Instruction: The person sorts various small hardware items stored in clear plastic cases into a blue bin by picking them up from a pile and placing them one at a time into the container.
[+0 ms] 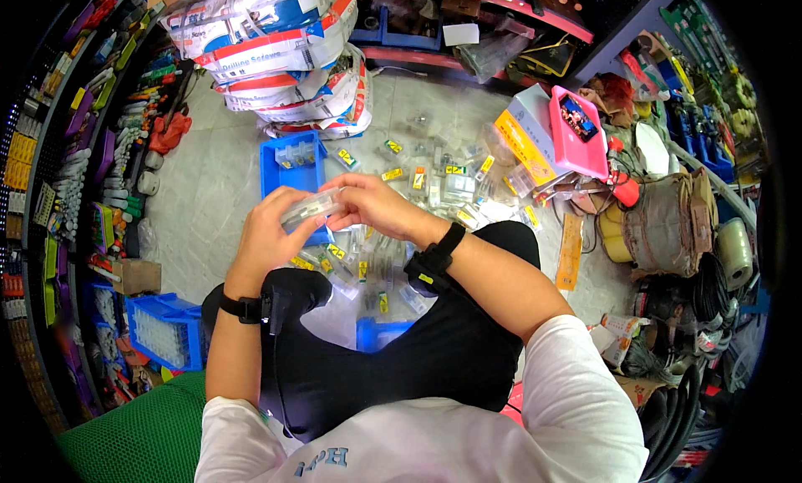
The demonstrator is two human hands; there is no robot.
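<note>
Between my two hands is a small clear plastic box, tilted, above the near part of a blue plastic bin. My left hand grips its left end, and the fingers of my right hand close on its right end. What the box holds cannot be made out. Clear plastic boxes stand at the far end of the bin. Around my knees and beyond, many similar small boxes with yellow labels lie loose on the tiled floor.
Stacked sacks of drilling screws rise beyond the bin. A cardboard box and pink tray holding a phone stand right. Blue bins sit near my legs. Shelves of goods line the left; cable coils lie right.
</note>
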